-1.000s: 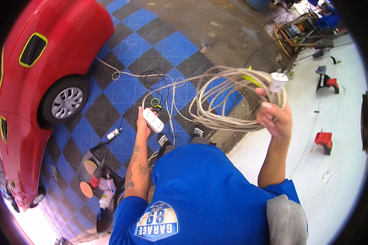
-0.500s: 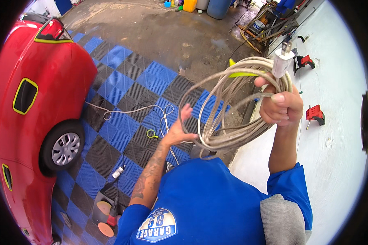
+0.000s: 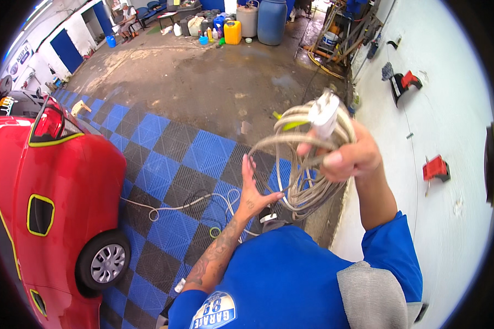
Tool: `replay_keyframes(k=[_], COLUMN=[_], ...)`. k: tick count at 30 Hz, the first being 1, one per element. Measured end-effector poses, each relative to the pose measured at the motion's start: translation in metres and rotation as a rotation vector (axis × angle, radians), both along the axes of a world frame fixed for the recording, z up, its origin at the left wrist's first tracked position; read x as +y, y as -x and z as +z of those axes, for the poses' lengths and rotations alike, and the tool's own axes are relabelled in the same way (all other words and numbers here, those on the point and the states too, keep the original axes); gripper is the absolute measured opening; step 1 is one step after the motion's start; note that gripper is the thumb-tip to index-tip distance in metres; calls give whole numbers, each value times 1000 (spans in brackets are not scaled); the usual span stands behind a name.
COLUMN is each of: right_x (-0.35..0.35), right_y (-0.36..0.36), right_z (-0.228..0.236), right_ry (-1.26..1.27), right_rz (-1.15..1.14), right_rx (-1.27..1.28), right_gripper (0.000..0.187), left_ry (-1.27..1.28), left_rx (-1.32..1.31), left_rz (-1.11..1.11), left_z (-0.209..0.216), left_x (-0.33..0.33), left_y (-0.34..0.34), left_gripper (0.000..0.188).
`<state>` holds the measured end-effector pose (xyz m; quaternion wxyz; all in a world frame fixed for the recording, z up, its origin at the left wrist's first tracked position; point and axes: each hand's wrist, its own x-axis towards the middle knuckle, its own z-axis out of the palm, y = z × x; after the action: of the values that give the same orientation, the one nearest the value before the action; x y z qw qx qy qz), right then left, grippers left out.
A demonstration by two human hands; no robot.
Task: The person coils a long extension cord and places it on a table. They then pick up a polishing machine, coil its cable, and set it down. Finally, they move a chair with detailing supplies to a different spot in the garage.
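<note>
My right hand (image 3: 357,156) is closed around the top of a coiled beige extension cord (image 3: 304,204), held up in front of me. A white plug (image 3: 324,116) sticks up above that fist, slightly blurred. Against the left side of the loops is my left hand (image 3: 256,192), its fingers stretched and thumb spread, with a strand of cord running by its fingertips. More cord (image 3: 189,204) trails over the blue and black floor tiles (image 3: 164,181) toward the red car (image 3: 77,186). Some yellow-green (image 3: 293,125) shows behind the coil.
A white wall (image 3: 422,131) with red-and-black holders (image 3: 436,169) runs along my right. Drums (image 3: 271,22) and a yellow jerrycan (image 3: 232,33) stand at the back. Another person (image 3: 128,21) sits far left. A grey cloth (image 3: 370,290) hangs on my right shoulder.
The coil and my right hand have moved left and slightly down in the picture. My left hand stays spread beside the loops. The view has tilted up, showing more of the back.
</note>
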<state>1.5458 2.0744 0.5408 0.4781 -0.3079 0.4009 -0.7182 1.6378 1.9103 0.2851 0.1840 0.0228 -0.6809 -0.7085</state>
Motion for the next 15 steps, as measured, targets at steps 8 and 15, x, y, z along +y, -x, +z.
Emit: replay_keyframes(k=[8, 15], right_x=[-60, -82], right_y=[141, 294], right_z=[1, -42], right_ry=[83, 309], right_rz=[395, 230], right_rx=[125, -43], right_gripper=[46, 59], left_ry=[20, 126], left_rx=[573, -190], left_rz=[-9, -376], left_z=[41, 37], left_x=[-51, -178], left_y=[232, 317], left_gripper=[118, 40])
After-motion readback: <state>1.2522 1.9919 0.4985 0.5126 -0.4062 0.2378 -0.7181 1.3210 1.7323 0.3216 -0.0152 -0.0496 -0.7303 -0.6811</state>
